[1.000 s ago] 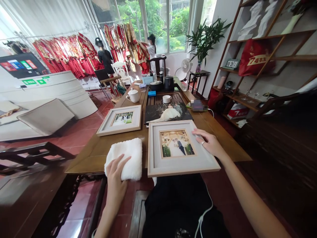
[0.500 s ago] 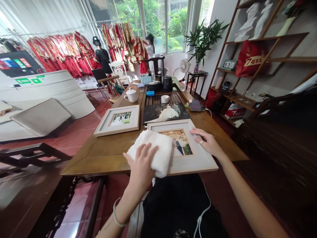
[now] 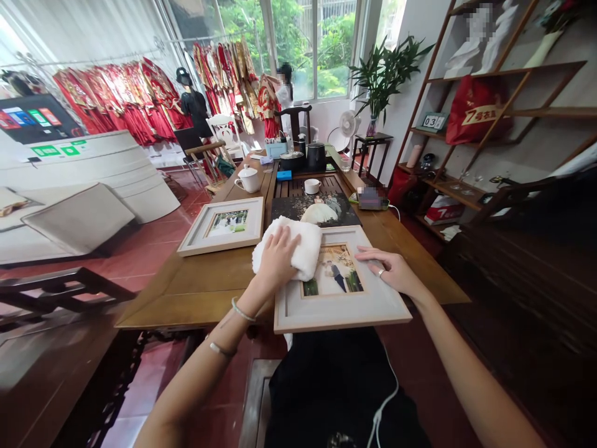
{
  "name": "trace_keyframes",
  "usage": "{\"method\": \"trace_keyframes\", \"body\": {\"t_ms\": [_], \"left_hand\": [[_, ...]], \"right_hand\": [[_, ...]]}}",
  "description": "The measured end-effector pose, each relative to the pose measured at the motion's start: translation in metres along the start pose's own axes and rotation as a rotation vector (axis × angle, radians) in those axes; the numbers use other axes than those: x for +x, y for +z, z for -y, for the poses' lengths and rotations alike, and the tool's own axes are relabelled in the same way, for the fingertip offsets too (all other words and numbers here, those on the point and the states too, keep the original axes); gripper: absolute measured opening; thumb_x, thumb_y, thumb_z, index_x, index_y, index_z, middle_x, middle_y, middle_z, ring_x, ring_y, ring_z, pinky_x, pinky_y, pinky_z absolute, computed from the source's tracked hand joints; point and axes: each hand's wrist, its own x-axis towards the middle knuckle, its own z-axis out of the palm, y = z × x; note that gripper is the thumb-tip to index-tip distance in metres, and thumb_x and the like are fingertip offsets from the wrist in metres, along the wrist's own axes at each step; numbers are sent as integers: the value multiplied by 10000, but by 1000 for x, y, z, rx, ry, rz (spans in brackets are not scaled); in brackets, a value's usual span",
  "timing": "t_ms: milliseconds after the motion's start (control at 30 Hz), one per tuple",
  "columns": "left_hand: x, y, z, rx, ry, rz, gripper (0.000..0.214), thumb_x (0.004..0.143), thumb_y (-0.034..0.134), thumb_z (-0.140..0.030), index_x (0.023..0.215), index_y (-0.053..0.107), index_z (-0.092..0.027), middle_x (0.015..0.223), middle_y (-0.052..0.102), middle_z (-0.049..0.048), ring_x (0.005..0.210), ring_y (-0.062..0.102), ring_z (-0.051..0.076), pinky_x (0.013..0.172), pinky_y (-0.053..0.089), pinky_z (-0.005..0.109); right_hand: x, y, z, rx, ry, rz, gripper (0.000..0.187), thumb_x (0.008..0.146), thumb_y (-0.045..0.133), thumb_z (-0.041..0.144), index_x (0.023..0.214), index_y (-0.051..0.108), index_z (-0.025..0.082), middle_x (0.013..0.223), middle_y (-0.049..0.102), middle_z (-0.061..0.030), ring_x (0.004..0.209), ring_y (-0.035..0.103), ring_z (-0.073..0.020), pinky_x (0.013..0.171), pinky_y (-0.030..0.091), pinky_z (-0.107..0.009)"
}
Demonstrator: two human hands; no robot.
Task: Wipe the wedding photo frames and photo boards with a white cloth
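A folded white towel (image 3: 308,239) lies over the upper left corner of a picture frame (image 3: 342,311) with a pale mat and a couple's photo. On top of the towel is my left hand (image 3: 278,252), its fingers pressed over the cloth and holding it. My right hand (image 3: 389,269) rests at the frame's right side, fingers stretched out on the pale mat, a ring on one finger. The frame sits on the wooden table's near edge. To its left, a second picture frame (image 3: 221,225) lies face up. Behind the towel is an unframed dark photo panel (image 3: 342,211), partly covered.
Farther back on the table (image 3: 186,292) stand a white lidded cup (image 3: 249,180), a small white cup (image 3: 312,186), a blue box (image 3: 284,176) and a dark pot (image 3: 316,155). A blurred device (image 3: 373,198) with a cable lies right. Another person (image 3: 283,93) stands by the garments.
My left hand has slid the towel forward along the frame's left side, from the lower left to the upper left corner. My right hand stays almost where it was.
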Motion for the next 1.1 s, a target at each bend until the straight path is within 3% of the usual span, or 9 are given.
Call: {"method": "trace_keyframes", "body": {"t_ms": [167,467,567,700,867,1100], "left_hand": [[-15,-7,-11,12,-29,97,748,709,623,-118,1423,402,-140,1545,242,204,1447,134,357,1158,180,488],[-101,-16,-43,-51,-79,104,871,641,577,-56,1464,334,-202,1579,177,131,1463,61,294,1175,167,456],[-114,-17,-51,-59,-130,96,880,637,570,-57,1468,328,-219,1581,184,111,1462,81,293,1169,193,451],[-100,-16,-56,-29,-191,120,825,665,626,-124,1446,368,-182,1565,217,156,1454,117,333,1154,216,461],[-63,-12,-57,43,-244,76,742,726,660,-219,1416,399,-146,1531,260,228,1433,184,375,1072,313,488],[-14,-6,-39,93,-238,-39,668,759,612,-242,1392,420,-149,1517,285,228,1405,244,382,1017,344,501]], "right_hand": [[2,3,6,6,17,-48,416,730,494,80,1037,720,248,1236,666,-41,1237,556,-227,1097,379,-426],[5,3,10,-28,11,-40,436,717,484,63,1031,727,243,1227,671,-40,1220,571,-224,1091,391,-430],[8,4,15,-104,-22,-11,426,732,484,60,1015,738,252,1170,702,-31,1198,590,-230,1119,355,-464],[11,5,23,-231,-78,8,428,766,473,61,1066,725,233,1152,709,-44,1161,614,-232,1160,282,-493],[8,5,28,-295,-100,36,452,774,448,46,1104,707,214,1179,688,-65,1140,616,-236,1053,444,-441],[5,11,23,-253,-72,-5,524,712,407,-7,1075,710,216,1169,683,-50,1117,623,-211,1021,466,-390]]}}
